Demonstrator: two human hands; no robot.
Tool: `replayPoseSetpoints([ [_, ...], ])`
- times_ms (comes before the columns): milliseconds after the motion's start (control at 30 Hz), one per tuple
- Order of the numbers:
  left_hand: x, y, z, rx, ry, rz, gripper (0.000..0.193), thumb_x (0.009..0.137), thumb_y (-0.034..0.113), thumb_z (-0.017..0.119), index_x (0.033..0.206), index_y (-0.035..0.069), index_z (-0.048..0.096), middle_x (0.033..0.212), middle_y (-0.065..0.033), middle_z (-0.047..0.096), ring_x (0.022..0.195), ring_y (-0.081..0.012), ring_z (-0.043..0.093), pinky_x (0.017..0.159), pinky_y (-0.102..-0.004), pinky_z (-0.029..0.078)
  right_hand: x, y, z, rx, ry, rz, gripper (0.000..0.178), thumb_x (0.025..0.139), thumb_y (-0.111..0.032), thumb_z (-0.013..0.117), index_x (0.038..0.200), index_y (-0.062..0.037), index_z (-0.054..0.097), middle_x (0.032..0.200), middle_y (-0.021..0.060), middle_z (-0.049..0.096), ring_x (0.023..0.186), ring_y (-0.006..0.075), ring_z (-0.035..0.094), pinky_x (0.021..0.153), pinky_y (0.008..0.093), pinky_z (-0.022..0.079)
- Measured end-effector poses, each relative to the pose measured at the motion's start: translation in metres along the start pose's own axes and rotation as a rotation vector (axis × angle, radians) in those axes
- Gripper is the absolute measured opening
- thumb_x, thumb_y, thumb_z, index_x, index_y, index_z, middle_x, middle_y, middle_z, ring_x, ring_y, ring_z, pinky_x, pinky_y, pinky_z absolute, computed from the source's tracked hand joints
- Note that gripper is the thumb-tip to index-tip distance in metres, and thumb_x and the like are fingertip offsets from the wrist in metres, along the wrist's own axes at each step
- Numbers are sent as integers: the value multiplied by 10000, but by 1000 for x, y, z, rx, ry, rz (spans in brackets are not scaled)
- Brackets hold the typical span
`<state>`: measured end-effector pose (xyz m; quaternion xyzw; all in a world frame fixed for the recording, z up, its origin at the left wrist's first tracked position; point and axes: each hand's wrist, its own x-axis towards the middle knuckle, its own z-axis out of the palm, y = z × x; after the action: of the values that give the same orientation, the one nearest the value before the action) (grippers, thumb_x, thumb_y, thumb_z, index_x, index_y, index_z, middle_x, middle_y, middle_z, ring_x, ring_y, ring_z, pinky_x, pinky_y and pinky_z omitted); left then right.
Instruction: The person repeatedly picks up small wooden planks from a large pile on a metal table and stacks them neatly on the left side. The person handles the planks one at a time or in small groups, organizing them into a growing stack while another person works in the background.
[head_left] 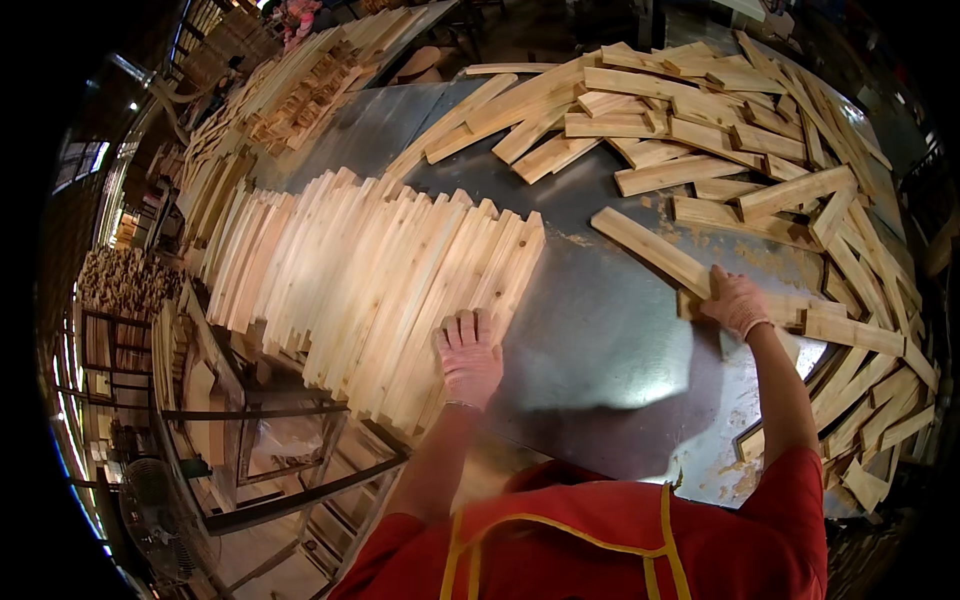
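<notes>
My left hand (468,362), in a pale pink glove, lies flat with its fingers stretched out on the near right part of a row of light wooden boards (370,270). These boards stand packed side by side, their ends uneven. Over on the right, my gloved right hand (733,302) grips the near end of a single wooden board (652,248), which points away to the far left. Another board (790,308) lies beneath that hand, partly covered by it. How the right thumb sits is hidden.
A loose heap of boards (700,130) curves around the far and right sides of the grey metal tabletop (590,330). More stacked wood (300,95) stands at the far left. Below the row's left end is a dark metal frame (270,420), with a fan (155,510) near it.
</notes>
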<state>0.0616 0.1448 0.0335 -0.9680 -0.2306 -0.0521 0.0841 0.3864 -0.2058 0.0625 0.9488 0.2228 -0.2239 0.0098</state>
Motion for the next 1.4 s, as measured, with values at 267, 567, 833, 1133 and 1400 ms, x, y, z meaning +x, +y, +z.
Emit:
replayPoseSetpoints([
  [267, -9, -30, 59, -355, 29, 36, 657, 924, 422, 694, 1476, 88, 570, 1579, -121, 512, 1494, -366, 400, 1275, -562, 256, -63, -166, 58, 560, -399, -247, 626, 962, -607, 575, 1233, -74, 761, 1227, 239, 743, 1168, 373, 717, 994, 470, 559],
  [567, 0, -1, 15, -132, -40, 134, 763, 811, 342, 788, 1492, 99, 545, 1543, -135, 496, 1482, -363, 404, 1281, -541, 257, -29, -181, 45, 469, -455, -686, 756, 909, -451, 696, 1542, -93, 490, 1346, 202, 704, 1268, 388, 654, 1053, 479, 522],
  [833, 3, -7, 27, -132, -10, 176, 766, 759, 306, 773, 1463, 102, 549, 1529, -132, 495, 1466, -374, 404, 1271, -572, 247, -36, 170, 40, -357, 62, -141, 820, 815, -503, 818, 1528, -211, 534, 1428, 81, 653, 1321, 331, 610, 1108, 483, 438],
  [1133, 1, -9, 22, -232, 93, 203, 636, 791, 245, 750, 1381, 63, 598, 1436, -152, 546, 1409, -395, 453, 1226, -580, 310, 13, -36, 51, 852, 171, -179, 1096, 847, -600, 768, 1634, -32, 259, 1208, 298, 727, 1108, 469, 717, 986, 501, 569],
  [1400, 3, 17, -5, -92, -195, 272, 773, 799, 391, 768, 1465, 78, 531, 1521, -182, 493, 1456, -418, 414, 1240, -574, 288, -41, -240, 72, 678, -530, -402, 1000, 929, -605, 644, 1573, 88, 319, 1293, 330, 687, 1271, 409, 671, 1044, 437, 537],
])
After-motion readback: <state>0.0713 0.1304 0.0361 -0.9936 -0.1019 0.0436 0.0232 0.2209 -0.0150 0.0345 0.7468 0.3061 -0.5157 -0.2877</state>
